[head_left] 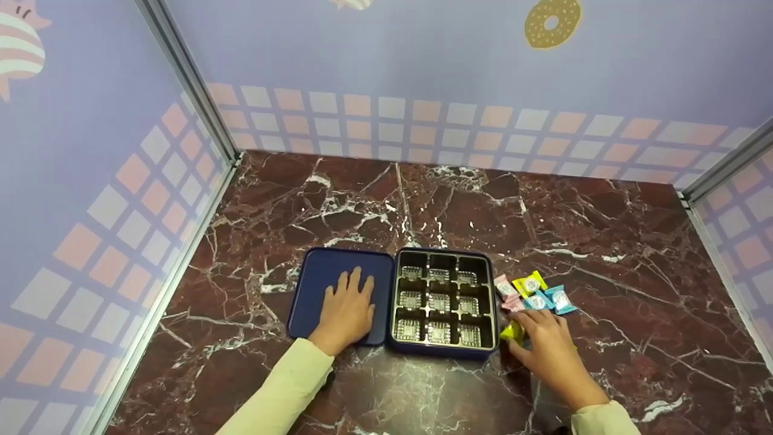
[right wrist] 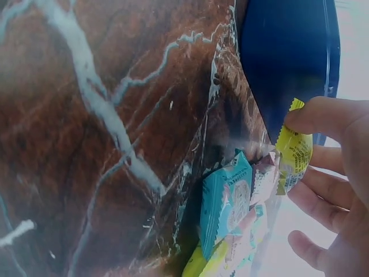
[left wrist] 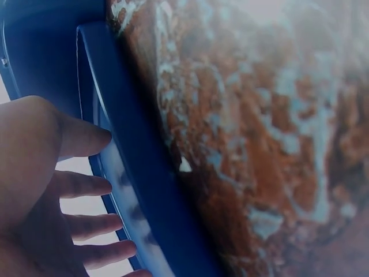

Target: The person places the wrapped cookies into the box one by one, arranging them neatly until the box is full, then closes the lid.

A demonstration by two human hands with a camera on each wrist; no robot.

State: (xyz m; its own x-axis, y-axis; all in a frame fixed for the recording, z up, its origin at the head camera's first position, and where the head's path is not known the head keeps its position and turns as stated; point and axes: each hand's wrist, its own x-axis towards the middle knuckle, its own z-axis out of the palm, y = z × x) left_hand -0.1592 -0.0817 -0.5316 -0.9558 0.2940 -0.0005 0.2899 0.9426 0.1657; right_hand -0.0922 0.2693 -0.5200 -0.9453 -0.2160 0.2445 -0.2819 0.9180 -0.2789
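Note:
My left hand (head_left: pixel 345 313) rests flat, fingers spread, on a dark blue lid (head_left: pixel 311 296) at the left of the box. The open blue box (head_left: pixel 444 351) holds a dark tray with several bare compartments. Beside the box's right wall, my right hand (head_left: pixel 546 344) pinches a yellow wrapped candy (right wrist: pixel 295 151) between thumb and fingers. Just beyond that hand lie more wrapped candies: a yellow one (head_left: pixel 530 284), a blue one (head_left: pixel 560 299), another blue one and two pink ones, one of them (head_left: pixel 505 288) close to the box.
The box and candies stand on a dark red marbled tabletop (head_left: pixel 447 205) with white veins. Purple panels with pink and white squares close it in at the back (head_left: pixel 392 72), the left (head_left: pixel 90 181) and the right.

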